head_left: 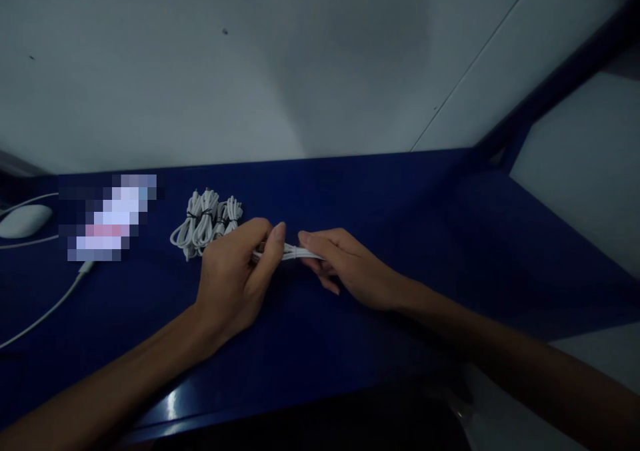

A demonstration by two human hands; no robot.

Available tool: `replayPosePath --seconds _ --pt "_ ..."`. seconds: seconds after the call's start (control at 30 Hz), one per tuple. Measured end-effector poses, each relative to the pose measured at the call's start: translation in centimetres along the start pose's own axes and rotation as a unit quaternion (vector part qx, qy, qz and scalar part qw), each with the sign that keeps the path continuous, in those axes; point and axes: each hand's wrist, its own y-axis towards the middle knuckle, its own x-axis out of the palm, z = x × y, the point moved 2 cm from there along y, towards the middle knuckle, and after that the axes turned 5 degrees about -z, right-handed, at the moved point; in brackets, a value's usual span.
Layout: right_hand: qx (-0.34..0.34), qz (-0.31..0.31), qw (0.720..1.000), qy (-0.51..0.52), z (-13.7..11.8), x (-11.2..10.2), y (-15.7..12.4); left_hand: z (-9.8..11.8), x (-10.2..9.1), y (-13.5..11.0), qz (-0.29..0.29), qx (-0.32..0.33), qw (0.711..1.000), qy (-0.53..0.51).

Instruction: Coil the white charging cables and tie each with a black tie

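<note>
Left hand [235,271] and right hand [350,264] pinched on folded white cable [293,252] above blue worktop [380,198], near tied cable bundles [205,224]; liable to spring loose if pinch slackens

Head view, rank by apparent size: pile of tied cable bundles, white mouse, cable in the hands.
1. pile of tied cable bundles
2. white mouse
3. held cable, visible part only: the left hand and right hand cover much of it, so its rank against the mouse is unsure.
</note>
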Motion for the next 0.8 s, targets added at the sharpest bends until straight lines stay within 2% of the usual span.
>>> replayPosePath --seconds 0.17,0.37,0.8 --pt "-0.027 0.029 0.999 0.03 0.08 -0.07 -0.03 -0.11 0.22 -0.24 -0.062 0.041 0.995 -0.06" --pt "-0.039 0.079 0.994 -0.067 0.03 -0.58 -0.19 -0.62 0.56 -0.31 -0.073 0.053 0.992 -0.092" --pt "-0.04 0.113 0.987 -0.104 0.44 -0.66 -0.12 -0.73 0.72 -0.3 -0.088 -0.043 0.975 -0.199"
